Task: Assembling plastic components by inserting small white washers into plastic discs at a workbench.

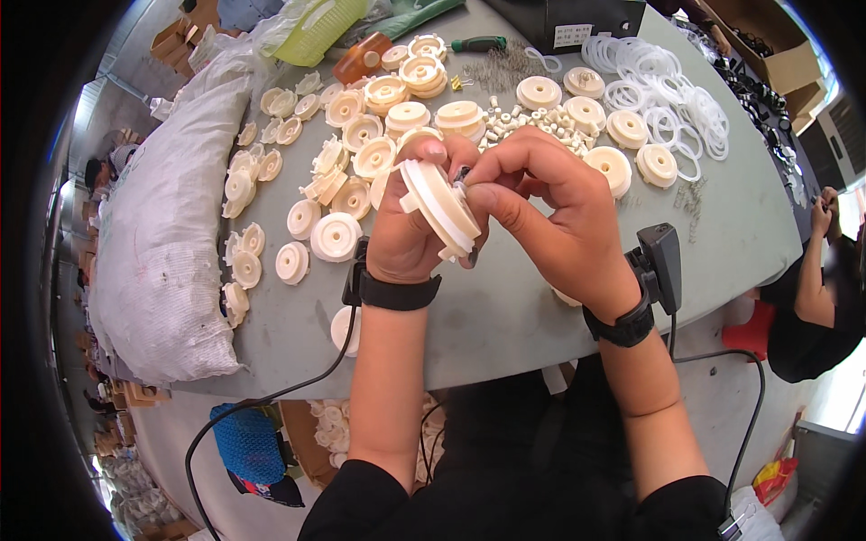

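Above the table's near half, my left hand (pixel 398 236) is closed around a cream plastic wheel-shaped part (pixel 437 209) with a white ring set around its rim. The part is tilted, its face turned toward the right. My right hand (pixel 570 218) has thumb and forefinger pinched together at the middle of that face. Whatever small piece lies between those fingertips is mostly hidden. Just beyond the hands lie small cream bushings (pixel 552 123) in a loose heap, with round cream discs (pixel 608 169) beside them.
Cream wheel parts (pixel 373 157) spread over the left of the grey table (pixel 505 316). Translucent rings (pixel 678 101), small springs (pixel 510 70), a green-handled screwdriver (pixel 478 43) and a black box (pixel 577 25) lie farther back. A white woven sack (pixel 171 243) borders the left. Cables trail from both wrist straps.
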A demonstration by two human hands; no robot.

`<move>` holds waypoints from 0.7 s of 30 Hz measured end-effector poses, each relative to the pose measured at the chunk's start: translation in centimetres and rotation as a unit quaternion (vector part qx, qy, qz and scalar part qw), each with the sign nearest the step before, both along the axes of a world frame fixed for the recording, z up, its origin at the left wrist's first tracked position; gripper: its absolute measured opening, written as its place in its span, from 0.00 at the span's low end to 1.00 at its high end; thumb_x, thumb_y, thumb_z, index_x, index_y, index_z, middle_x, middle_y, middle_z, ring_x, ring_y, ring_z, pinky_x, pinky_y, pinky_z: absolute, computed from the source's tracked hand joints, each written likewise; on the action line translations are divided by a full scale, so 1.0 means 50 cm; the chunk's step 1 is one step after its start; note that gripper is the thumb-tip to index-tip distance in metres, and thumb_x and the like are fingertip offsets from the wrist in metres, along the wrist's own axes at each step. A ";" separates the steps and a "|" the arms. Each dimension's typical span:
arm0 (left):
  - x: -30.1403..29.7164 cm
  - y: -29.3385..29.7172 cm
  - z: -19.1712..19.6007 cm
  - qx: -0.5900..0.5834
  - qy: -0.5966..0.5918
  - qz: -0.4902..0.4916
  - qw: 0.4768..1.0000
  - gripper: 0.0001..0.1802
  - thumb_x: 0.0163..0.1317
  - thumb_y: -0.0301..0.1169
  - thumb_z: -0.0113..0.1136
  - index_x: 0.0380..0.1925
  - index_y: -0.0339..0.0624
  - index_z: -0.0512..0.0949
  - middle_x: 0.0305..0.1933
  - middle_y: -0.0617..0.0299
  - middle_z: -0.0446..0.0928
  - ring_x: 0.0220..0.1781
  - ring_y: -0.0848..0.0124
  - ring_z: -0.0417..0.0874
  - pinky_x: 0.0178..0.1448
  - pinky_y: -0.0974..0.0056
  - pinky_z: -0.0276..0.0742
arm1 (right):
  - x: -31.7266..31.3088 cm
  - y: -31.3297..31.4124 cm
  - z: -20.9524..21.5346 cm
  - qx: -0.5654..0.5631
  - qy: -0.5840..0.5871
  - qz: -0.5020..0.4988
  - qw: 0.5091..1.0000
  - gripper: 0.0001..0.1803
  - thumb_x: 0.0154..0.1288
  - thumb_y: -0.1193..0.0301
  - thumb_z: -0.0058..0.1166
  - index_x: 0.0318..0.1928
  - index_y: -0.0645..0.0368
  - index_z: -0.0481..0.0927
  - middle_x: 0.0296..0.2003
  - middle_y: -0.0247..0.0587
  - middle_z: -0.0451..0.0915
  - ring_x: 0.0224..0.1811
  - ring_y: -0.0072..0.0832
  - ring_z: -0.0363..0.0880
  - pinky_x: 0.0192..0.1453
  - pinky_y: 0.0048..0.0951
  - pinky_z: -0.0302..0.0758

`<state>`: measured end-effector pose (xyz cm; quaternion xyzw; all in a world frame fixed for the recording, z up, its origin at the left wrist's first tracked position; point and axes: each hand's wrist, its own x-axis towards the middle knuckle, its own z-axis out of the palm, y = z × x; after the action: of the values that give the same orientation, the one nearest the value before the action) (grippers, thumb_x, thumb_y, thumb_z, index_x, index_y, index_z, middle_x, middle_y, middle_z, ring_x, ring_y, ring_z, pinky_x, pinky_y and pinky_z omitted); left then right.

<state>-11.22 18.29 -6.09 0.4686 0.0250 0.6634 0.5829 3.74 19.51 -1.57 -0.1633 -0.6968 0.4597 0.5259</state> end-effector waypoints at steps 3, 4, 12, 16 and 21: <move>-0.009 0.002 -0.001 0.017 0.008 -0.029 0.999 0.19 0.57 0.28 0.58 0.48 0.51 0.67 0.39 0.59 0.64 0.25 0.67 0.77 0.15 0.70 0.75 | -0.003 -0.001 -0.001 0.012 -0.003 0.010 1.000 0.04 0.56 0.77 0.54 0.34 0.62 0.75 0.29 0.36 0.71 0.27 0.23 0.72 0.31 0.22 0.71; -0.015 0.005 -0.012 -0.010 0.000 -0.050 0.999 0.18 0.57 0.28 0.56 0.48 0.51 0.67 0.38 0.58 0.63 0.25 0.66 0.77 0.16 0.70 0.76 | -0.003 -0.002 -0.001 0.028 -0.002 0.015 0.999 0.05 0.57 0.77 0.53 0.35 0.62 0.74 0.30 0.36 0.71 0.28 0.23 0.72 0.32 0.23 0.71; -0.009 0.003 0.009 0.021 0.000 -0.047 0.999 0.14 0.60 0.29 0.52 0.47 0.49 0.69 0.37 0.58 0.63 0.25 0.65 0.77 0.18 0.68 0.80 | 0.009 -0.010 0.009 0.139 -0.078 -0.011 0.987 0.05 0.59 0.78 0.51 0.36 0.63 0.72 0.30 0.36 0.69 0.31 0.21 0.68 0.32 0.19 0.66; -0.010 -0.005 0.018 -0.015 -0.029 -0.074 0.997 0.14 0.61 0.31 0.51 0.48 0.53 0.69 0.36 0.58 0.63 0.26 0.62 0.78 0.18 0.65 0.81 | 0.008 -0.011 0.008 0.208 -0.107 -0.086 0.968 0.07 0.53 0.80 0.55 0.34 0.63 0.74 0.26 0.35 0.70 0.24 0.22 0.66 0.27 0.19 0.63; -0.030 -0.028 0.029 -0.039 -0.039 -0.127 0.990 0.18 0.59 0.34 0.56 0.51 0.58 0.68 0.38 0.55 0.61 0.30 0.54 0.80 0.23 0.58 0.84 | 0.007 0.000 -0.014 0.033 -0.051 0.018 0.998 0.05 0.52 0.78 0.58 0.32 0.59 0.78 0.22 0.29 0.74 0.21 0.14 0.68 0.25 0.17 0.64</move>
<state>-12.72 16.89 -4.64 0.4188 -0.0315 0.6003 0.6806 4.09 19.48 -2.30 -0.1562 -0.7405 0.4367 0.4863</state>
